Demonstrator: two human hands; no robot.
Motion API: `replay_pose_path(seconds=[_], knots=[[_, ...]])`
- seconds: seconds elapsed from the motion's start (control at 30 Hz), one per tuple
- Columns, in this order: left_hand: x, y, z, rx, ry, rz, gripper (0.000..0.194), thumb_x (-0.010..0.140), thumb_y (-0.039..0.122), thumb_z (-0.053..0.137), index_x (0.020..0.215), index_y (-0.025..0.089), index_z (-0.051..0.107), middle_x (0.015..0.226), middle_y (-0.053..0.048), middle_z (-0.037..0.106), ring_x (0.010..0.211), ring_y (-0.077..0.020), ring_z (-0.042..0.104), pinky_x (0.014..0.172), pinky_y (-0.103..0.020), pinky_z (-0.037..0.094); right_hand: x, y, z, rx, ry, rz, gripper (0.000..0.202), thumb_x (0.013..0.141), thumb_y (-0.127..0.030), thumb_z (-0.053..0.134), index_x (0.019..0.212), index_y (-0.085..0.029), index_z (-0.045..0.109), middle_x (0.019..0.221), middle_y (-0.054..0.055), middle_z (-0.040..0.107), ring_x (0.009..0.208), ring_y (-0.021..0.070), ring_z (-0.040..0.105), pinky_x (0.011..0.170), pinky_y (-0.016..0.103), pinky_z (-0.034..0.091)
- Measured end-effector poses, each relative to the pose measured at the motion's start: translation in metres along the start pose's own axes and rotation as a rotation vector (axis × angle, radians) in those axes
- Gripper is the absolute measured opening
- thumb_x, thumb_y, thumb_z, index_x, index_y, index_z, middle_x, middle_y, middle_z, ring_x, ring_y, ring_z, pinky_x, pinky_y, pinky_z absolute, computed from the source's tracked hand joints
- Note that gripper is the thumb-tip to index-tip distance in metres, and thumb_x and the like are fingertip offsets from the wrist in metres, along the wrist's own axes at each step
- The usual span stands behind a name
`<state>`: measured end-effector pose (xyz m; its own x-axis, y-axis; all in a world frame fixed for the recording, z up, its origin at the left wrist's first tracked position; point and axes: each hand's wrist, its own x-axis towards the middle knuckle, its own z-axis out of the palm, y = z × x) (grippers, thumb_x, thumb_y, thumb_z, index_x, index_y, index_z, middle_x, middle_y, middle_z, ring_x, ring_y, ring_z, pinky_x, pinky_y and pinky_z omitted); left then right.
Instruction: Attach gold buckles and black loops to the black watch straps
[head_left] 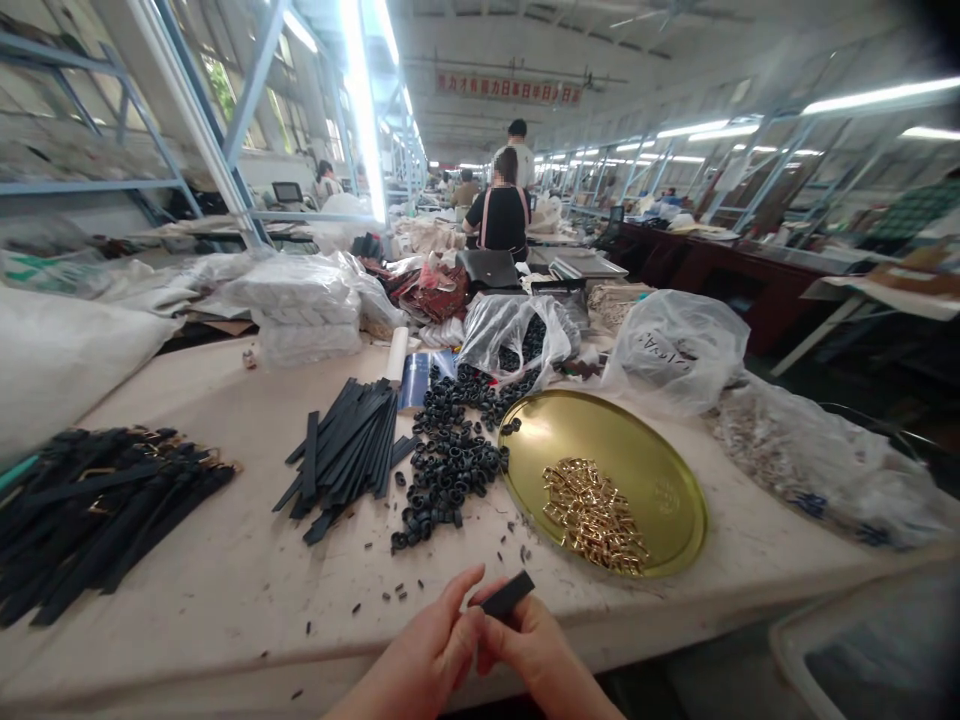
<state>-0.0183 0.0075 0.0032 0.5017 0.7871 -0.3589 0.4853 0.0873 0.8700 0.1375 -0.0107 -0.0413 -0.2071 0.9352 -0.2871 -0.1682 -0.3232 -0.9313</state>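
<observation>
Right at the fingertips now: the right hand (534,635) has its fingers closed around a flat, matte-black, leather-like strip (508,594), gripping with no gap to spare, while the left hand (439,645) presses in from the other side, forefinger lifted, thumb bent inward; whether it pinches the strip too, I can't tell from here, the fingers overlap so. That strip sits in front of the shallow gold-coloured metal tray (671,510), off its near-left edge. My call: this is close work on a single strip, both hands at it, and the next move calls for a firm hold and freed left fingertips. On the tray, a heap of shiny gold-coloured metal fittings (592,515); against its left edge, small black curled loops (442,485); further left, a fan of loose black flat strips (349,450); and farthest left of the tray, black straps with gold-coloured metal buckles (120,510), piled deep.
</observation>
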Motion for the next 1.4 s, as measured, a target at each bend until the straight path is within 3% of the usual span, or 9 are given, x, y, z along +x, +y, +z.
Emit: replay_pose_path(seconds=[0.07,0.2,0.3,0.5,0.67,0.87,1.07,1.27,1.4], knots=[[0.004,-0.005,-0.003,-0.011,0.052,0.061,0.042,0.085,0.045,0.033,0.110,0.017,0.050,0.073,0.000,0.052,0.070,-0.0143,0.046,0.066,-0.023,0.036,0.004,-0.011,-0.015,-0.294,0.024,-0.120,0.035,0.073,-0.050,0.053,0.083,-0.016,0.057,0.068,0.001,0.059,0.058,0.0140,0.054,0.054,0.026,0.042],[0.012,-0.013,-0.005,-0.038,0.112,-0.005,0.034,0.084,0.041,0.033,0.080,0.016,0.054,0.057,0.005,0.039,0.055,-0.0104,0.038,0.052,-0.020,0.029,0.022,-0.048,-0.064,-1.380,0.406,-0.200,0.021,0.086,-0.030,0.039,0.082,-0.018,0.057,0.082,0.005,0.062,0.074,0.0165,0.058,0.066,0.026,0.042],[0.019,-0.013,0.003,-0.063,0.096,-0.011,0.030,0.082,0.039,0.034,0.074,0.016,0.052,0.052,0.006,0.033,0.049,-0.0090,0.034,0.047,-0.020,0.025,0.040,-0.064,-0.082,-1.605,0.439,-0.156,0.014,0.080,-0.018,0.048,0.075,-0.015,0.060,0.080,0.011,0.063,0.073,0.0217,0.060,0.062,0.029,0.040],[0.023,-0.014,0.009,-0.182,0.073,-0.129,0.035,0.076,0.047,0.033,0.078,0.016,0.049,0.041,0.009,0.032,0.034,-0.0078,0.028,0.036,-0.020,0.020,0.060,-0.062,-0.078,-1.706,0.336,-0.182,0.014,0.071,-0.003,0.050,0.070,-0.012,0.062,0.075,0.015,0.066,0.069,0.0231,0.062,0.058,0.028,0.039],[0.020,-0.007,0.005,-0.330,0.108,-0.118,0.043,0.072,0.056,0.037,0.079,0.015,0.047,0.039,0.010,0.037,0.031,-0.0055,0.025,0.034,-0.019,0.017,0.035,-0.073,-0.066,-1.619,0.236,-0.292,0.011,0.075,-0.010,0.049,0.073,-0.017,0.058,0.076,0.006,0.063,0.071,0.0176,0.060,0.064,0.026,0.041],[0.032,0.013,0.016,-0.559,0.141,-0.106,0.036,0.067,0.052,0.053,0.074,0.018,0.044,0.039,0.011,0.036,0.033,-0.0044,0.028,0.035,-0.018,0.019,0.003,-0.056,-0.023,-1.179,0.174,-0.535,0.010,0.077,-0.014,0.046,0.072,-0.020,0.053,0.095,0.007,0.060,0.089,0.0198,0.056,0.078,0.032,0.042],[0.026,0.009,0.016,-0.545,0.220,-0.139,0.023,0.068,0.039,0.051,0.070,0.018,0.043,0.038,0.011,0.034,0.032,-0.0041,0.028,0.033,-0.017,0.020,0.004,-0.032,-0.008,-0.718,0.172,-0.313,0.009,0.077,-0.026,0.050,0.072,-0.020,0.054,0.066,0.000,0.058,0.061,0.0159,0.055,0.059,0.028,0.044],[0.023,0.012,0.020,-0.565,0.218,-0.142,0.025,0.067,0.038,0.053,0.077,0.015,0.048,0.042,0.010,0.038,0.033,-0.0039,0.028,0.034,-0.017,0.022,0.008,-0.020,0.000,-0.068,0.314,-0.173,0.030,0.073,-0.044,0.056,0.089,-0.019,0.052,0.067,-0.001,0.060,0.053,0.0130,0.053,0.054,0.027,0.045],[0.024,0.006,0.028,-0.626,0.216,-0.136,0.035,0.068,0.046,0.055,0.077,0.013,0.050,0.050,0.007,0.045,0.037,-0.0037,0.031,0.036,-0.017,0.023,0.008,-0.004,0.010,0.060,0.436,-0.135,0.039,0.064,-0.047,0.065,0.089,-0.019,0.054,0.070,-0.001,0.060,0.056,0.0133,0.055,0.055,0.028,0.046]])
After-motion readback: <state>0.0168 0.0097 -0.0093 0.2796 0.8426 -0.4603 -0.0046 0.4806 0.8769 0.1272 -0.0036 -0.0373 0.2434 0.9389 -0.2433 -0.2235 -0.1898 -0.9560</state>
